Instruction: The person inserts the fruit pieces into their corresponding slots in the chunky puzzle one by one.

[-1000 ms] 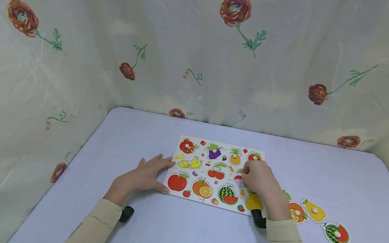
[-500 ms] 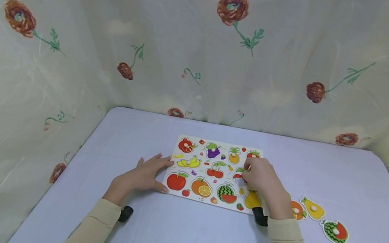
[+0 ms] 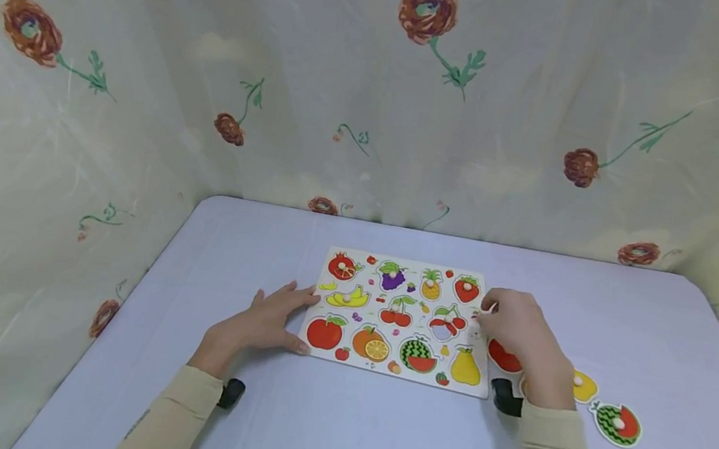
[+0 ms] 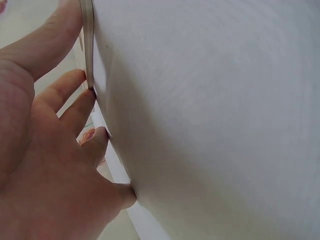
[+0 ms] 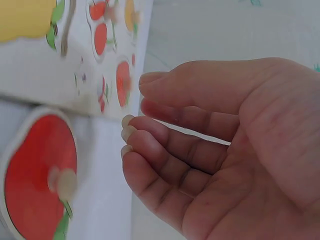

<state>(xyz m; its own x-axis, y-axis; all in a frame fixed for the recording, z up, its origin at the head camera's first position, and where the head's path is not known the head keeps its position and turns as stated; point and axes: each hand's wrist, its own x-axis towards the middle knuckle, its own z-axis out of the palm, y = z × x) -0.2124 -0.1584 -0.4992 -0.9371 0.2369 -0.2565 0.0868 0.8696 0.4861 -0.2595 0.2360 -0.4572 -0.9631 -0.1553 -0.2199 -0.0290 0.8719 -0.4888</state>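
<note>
A white fruit puzzle board (image 3: pixel 409 331) lies on the white table. Along its left edge rests my left hand (image 3: pixel 263 322), fingers spread and fingertips touching the board's side. My right hand (image 3: pixel 519 335) hovers near the board's right edge; in the right wrist view its fingers (image 5: pixel 160 155) are loosely bent with nothing between them. In the middle row's right slot sits a red piece with a knob and green leaves (image 3: pixel 448 321), a pale lilac patch showing beneath it. A loose red apple piece (image 5: pixel 35 170) with a wooden knob lies beside the board, partly hidden by my right hand in the head view.
Right of the board lie a yellow pear piece (image 3: pixel 585 387), partly covered by my right arm, and a watermelon piece (image 3: pixel 617 424). An orange piece is mostly hidden under the wrist. A flowered curtain (image 3: pixel 351 85) closes off the table's back and sides.
My right hand has let go of the red piece in the middle-right slot and moved right, off the board's edge, uncovering the strawberry and pear pictures. The left hand stays in place.
</note>
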